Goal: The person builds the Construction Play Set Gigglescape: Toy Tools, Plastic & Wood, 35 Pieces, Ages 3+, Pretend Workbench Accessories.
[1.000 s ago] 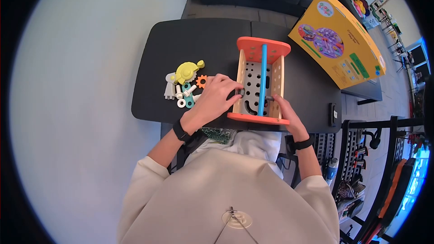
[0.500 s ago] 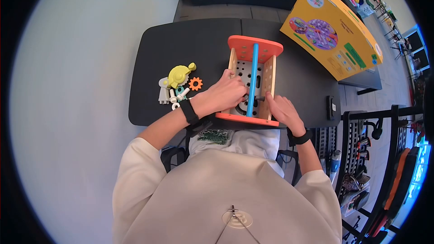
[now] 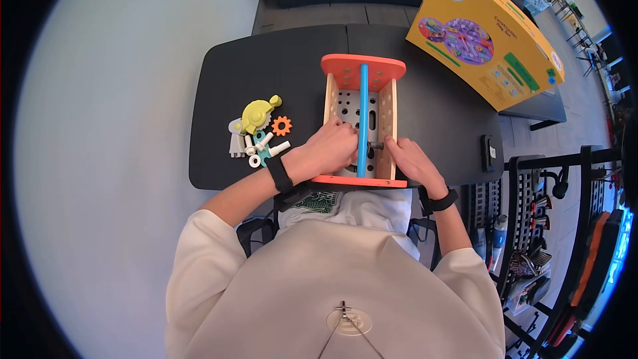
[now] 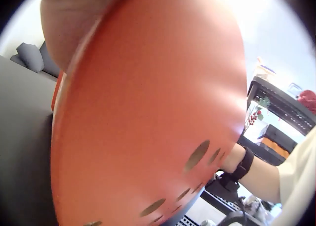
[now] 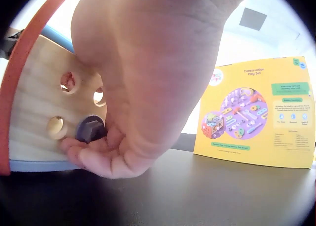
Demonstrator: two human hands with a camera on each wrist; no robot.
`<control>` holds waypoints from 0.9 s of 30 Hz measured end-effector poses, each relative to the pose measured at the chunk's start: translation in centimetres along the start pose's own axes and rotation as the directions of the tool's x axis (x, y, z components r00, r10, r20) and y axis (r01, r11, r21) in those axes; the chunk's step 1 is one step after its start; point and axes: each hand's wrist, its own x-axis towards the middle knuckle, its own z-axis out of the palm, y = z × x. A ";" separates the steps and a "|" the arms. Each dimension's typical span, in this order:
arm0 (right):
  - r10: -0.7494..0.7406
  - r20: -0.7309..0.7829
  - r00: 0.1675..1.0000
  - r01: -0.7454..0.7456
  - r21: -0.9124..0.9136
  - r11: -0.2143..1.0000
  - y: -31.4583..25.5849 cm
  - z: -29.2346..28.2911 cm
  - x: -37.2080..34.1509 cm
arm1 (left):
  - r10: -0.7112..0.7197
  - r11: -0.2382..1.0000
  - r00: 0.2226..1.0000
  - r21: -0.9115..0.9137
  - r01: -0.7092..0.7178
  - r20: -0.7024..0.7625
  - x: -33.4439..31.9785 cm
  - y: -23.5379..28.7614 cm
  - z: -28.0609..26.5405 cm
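Observation:
A toy box with red-orange ends point(image 3: 362, 65), wooden sides point(image 3: 391, 106) and a blue rod point(image 3: 363, 110) stands at the table's near edge. My left hand point(image 3: 325, 151) reaches over its left side; the fingertips, and anything they hold, are hidden inside. In the left wrist view, an orange end point(image 4: 148, 97) covers most of that hand point(image 4: 71, 26). At the outer right side, my right hand point(image 3: 416, 162) curls its fingers against a dark bolt's head point(image 5: 90, 129), as the right wrist view shows. The bolt's shaft point(image 3: 376, 145) sticks inward through that side.
Left of the toy box lie a yellow-green piece point(image 3: 257, 117), an orange gear point(image 3: 282, 126), a white ring point(image 3: 254, 160) and several white and teal parts. A yellow carton point(image 3: 488, 36) stands at the back right, with a small black object point(image 3: 488, 153) near the right edge.
My left hand has moved from the box's left side panel deeper inside, toward the blue rod. My right hand stays at the right side. The whole table view has shifted slightly left.

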 end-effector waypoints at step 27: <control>-0.045 0.116 0.992 0.039 0.048 0.998 0.0 -1.8 0.0 | -0.041 0.978 0.993 -0.198 0.062 0.109 0.8 1.1 -0.9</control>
